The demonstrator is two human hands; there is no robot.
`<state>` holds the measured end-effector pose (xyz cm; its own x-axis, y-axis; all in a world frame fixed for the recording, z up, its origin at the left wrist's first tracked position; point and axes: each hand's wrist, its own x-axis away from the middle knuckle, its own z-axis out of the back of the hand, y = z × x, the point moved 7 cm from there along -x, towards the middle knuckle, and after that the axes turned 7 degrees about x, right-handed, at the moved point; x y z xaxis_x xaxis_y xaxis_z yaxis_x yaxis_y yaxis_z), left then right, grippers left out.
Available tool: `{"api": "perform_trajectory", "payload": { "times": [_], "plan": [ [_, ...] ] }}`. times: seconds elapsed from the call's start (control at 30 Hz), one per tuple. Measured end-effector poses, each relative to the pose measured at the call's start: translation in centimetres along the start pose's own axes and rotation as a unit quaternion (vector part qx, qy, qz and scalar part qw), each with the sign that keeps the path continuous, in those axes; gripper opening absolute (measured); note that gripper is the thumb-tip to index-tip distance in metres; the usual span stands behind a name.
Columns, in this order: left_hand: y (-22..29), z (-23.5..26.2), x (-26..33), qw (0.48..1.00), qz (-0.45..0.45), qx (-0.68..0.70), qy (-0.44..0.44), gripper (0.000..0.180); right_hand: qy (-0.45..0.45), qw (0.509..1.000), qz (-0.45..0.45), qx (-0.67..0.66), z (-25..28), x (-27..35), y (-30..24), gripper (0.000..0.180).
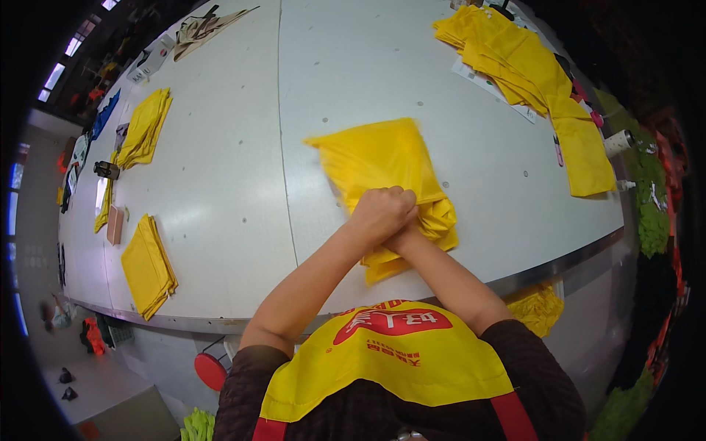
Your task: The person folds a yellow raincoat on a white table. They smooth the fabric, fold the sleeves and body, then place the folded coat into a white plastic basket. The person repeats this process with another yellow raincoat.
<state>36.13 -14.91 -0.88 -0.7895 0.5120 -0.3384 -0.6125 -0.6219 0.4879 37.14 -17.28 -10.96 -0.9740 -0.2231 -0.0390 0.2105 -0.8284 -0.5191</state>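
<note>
Close in front of me a yellow cloth lies partly folded on the table, its far part blurred by motion. My left hand is closed in a fist on its near part, where the fabric bunches. Tucked under it is my right hand, with the wrists crossing and the fingers hidden. Crumpled folds of the cloth stick out to the right of my hands, and a corner hangs toward the table's near edge.
A stack of folded yellow cloths lies at the near left, another stack farther back. A larger yellow pile covers the far right, beside a white roll. A beige cloth lies far left. Below the table is a red stool.
</note>
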Motion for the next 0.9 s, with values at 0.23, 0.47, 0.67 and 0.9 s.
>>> {"api": "perform_trajectory", "payload": {
  "times": [0.23, 0.47, 0.67, 0.9],
  "plan": [
    [-1.4, -2.4, 0.7, 0.997, 0.067, 0.004, -0.045, 0.023, -0.013, 0.998, 0.043, 0.043, -0.9, -1.0, -0.5, 0.039],
    [-1.3, 0.4, 0.3, 0.995, 0.087, 0.048, 0.012, 0.021, -0.039, 0.995, 0.061, 0.062, 3.5, -3.4, 2.2, 0.040],
    [-0.3, -1.8, 0.8, 0.993, 0.069, 0.091, 0.006, 0.021, -0.012, 0.998, 0.043, 0.034, 2.5, -8.9, 3.8, 0.041],
    [-3.0, -2.1, 1.6, 0.988, 0.137, 0.062, 0.023, 0.018, 0.005, 0.999, 0.040, 0.023, 1.3, -9.3, 3.8, 0.042]
  ]
}}
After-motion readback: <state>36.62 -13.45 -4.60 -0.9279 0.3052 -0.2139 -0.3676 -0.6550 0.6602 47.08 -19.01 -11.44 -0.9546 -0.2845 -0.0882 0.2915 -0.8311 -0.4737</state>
